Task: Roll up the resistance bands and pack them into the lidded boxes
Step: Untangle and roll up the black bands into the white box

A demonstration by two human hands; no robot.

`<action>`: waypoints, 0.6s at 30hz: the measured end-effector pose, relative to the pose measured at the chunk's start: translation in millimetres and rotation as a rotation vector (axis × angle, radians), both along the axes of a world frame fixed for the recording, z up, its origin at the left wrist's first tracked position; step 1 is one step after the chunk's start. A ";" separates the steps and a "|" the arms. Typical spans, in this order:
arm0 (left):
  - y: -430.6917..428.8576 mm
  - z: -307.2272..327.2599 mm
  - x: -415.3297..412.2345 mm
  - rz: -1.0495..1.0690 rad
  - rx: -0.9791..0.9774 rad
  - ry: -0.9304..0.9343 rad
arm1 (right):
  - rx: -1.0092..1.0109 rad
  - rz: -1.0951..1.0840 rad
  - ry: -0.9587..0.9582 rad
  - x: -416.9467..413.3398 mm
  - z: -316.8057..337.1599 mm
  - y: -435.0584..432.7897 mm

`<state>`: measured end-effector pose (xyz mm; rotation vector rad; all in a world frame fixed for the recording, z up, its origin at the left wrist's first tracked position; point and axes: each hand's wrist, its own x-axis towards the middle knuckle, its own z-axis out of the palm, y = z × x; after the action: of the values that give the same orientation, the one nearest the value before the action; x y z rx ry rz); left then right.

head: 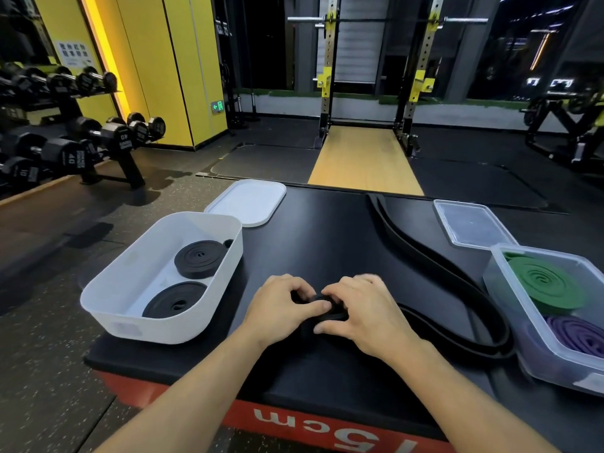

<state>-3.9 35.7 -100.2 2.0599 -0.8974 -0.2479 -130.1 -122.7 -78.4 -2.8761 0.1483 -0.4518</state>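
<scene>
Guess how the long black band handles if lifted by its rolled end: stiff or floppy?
Probably floppy: the black band lies in loose flat curves on the table. Likely springy: the left hand and right hand both pinch its rolled end, so it may unwind if released. The matte surface suggests it is not slippery.

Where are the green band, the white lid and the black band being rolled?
green band (544,282), head view, centre of its coil.
white lid (248,201), head view, its flat middle.
black band (434,253), head view, the loose stretch lying on the table.
</scene>
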 end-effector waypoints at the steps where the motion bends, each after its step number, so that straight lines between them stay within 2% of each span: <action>1: -1.2 0.2 -0.3 -0.001 -0.006 0.017 | 0.063 0.011 0.035 -0.4 1.7 -1.1; 4: -2.6 -0.2 1.9 -0.006 -0.036 0.061 | 0.262 0.123 0.165 -1.2 7.7 -12.1; 7: -2.6 -0.6 4.5 -0.016 -0.042 0.081 | 0.357 0.188 0.244 1.4 11.6 -27.1; 13: 0.2 -0.9 1.4 -0.041 -0.052 0.059 | 0.310 0.194 0.316 8.3 9.8 -31.8; 16: 1.7 -2.8 -1.7 -0.052 -0.057 0.043 | 0.244 0.167 0.253 5.1 6.2 -28.8; 18: 3.3 -3.3 -4.9 -0.026 -0.108 0.119 | 0.170 0.155 0.216 1.2 5.1 -26.8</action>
<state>-8.8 39.0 -103.5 1.9141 -0.8466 -0.3256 -128.9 -149.5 -73.2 -2.7350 -0.0021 -0.0946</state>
